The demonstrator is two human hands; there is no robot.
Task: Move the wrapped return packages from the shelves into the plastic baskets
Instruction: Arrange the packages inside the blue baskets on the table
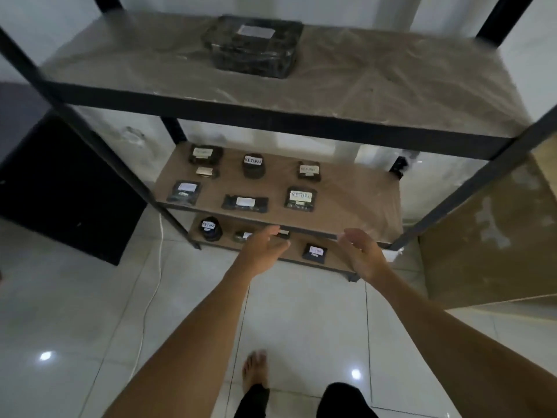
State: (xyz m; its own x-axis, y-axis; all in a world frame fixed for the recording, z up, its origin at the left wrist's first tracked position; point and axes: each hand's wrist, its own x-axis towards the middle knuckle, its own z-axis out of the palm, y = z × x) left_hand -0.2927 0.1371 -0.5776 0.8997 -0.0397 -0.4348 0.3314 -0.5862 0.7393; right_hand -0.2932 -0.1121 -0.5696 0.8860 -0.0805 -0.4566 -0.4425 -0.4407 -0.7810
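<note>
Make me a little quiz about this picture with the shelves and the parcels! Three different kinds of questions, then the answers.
1. True or false: the left hand is holding a parcel.
2. How many parcels lie on the top shelf? A) none B) one C) four
3. Fill in: the clearest label, on a front parcel of the middle shelf, reads ____.

Key
1. False. Both the left hand and the right hand are open and hold nothing.
2. B. One big wrapped parcel lies there.
3. RETURN.
</note>
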